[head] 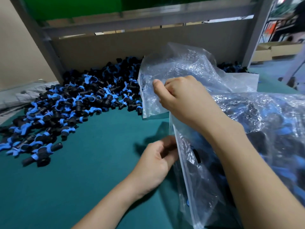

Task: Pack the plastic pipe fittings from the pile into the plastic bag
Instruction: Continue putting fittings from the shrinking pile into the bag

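A large pile of black and blue plastic pipe fittings lies on the green table, spreading from the back wall toward the left front. A clear plastic bag holding several fittings lies at the right. My right hand grips the bag's crumpled upper edge, thumb pinching the film. My left hand holds the bag's lower edge at its opening, fingers curled on the plastic. A second stretch of clear film rises behind my right hand.
A brown cardboard panel and a grey metal frame close the back of the table. Grey padded cloth lies at the far left. Cardboard boxes and shelving stand beyond the table at the right.
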Available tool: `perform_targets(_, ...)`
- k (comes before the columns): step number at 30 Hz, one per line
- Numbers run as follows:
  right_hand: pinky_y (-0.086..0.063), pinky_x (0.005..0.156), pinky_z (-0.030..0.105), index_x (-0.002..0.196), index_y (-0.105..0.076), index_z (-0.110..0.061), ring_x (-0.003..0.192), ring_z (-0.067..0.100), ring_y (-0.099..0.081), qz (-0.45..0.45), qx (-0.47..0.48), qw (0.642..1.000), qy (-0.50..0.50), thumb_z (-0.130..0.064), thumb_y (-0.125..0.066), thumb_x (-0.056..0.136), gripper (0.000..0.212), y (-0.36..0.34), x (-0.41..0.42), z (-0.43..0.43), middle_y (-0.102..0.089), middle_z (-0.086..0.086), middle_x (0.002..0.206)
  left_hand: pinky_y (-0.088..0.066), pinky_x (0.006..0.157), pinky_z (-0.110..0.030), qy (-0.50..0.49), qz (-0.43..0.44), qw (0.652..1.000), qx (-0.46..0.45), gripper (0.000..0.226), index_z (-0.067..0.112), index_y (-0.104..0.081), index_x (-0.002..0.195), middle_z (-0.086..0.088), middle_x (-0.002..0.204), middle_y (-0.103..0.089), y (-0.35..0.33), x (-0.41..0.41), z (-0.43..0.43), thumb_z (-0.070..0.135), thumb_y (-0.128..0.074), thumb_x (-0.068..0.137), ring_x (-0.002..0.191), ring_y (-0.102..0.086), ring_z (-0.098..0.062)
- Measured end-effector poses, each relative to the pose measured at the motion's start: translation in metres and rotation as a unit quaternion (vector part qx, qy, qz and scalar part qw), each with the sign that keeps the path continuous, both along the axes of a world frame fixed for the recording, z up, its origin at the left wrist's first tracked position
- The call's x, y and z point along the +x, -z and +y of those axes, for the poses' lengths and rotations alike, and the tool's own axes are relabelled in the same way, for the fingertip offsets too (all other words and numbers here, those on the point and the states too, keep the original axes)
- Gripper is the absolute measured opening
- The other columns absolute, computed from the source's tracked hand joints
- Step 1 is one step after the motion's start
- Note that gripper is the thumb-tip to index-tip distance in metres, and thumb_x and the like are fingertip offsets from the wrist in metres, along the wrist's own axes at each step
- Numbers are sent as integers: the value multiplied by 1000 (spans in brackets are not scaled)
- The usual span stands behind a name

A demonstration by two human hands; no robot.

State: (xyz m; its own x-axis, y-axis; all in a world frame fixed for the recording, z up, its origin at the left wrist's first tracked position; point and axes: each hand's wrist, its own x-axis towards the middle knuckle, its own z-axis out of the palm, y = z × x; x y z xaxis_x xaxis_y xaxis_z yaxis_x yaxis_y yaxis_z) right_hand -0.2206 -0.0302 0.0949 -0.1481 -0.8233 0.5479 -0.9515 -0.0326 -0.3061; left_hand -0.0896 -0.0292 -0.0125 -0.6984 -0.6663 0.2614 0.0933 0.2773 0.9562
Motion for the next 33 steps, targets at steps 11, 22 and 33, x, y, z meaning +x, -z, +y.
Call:
perform_targets(11,-50,71,41,64,-60,-4,75,33,-58,9,2,1000,2,-45,-32,103,63,-1,3,1,-66,11,76,-51,93,-26,-89,-64,994,-31,24,-3,-61,115,-7,107,-73,10,-12,-7,-12,-55,93,98,-67,-7)
perform_targets(22,-51,68,41,61,-58,-3,67,32,-60,-1,5,1000,-4,-45,-31,103,65,1,0,0,-66,13,71,-51,87,-44,-101,-193,960,-175,17,2,-58,112,-16,105,-66,13,-20,-7,5,-55,96,100,-63,-33)
perform_targets(33,-51,69,41,63,-59,-3,69,32,-59,-2,3,1000,-1,-47,-31,103,65,1,1,1,-66,12,72,-50,90,-39,24,-196,955,-221,26,23,-57,117,7,112,-66,15,13,-23,35,-58,94,105,-62,-14)
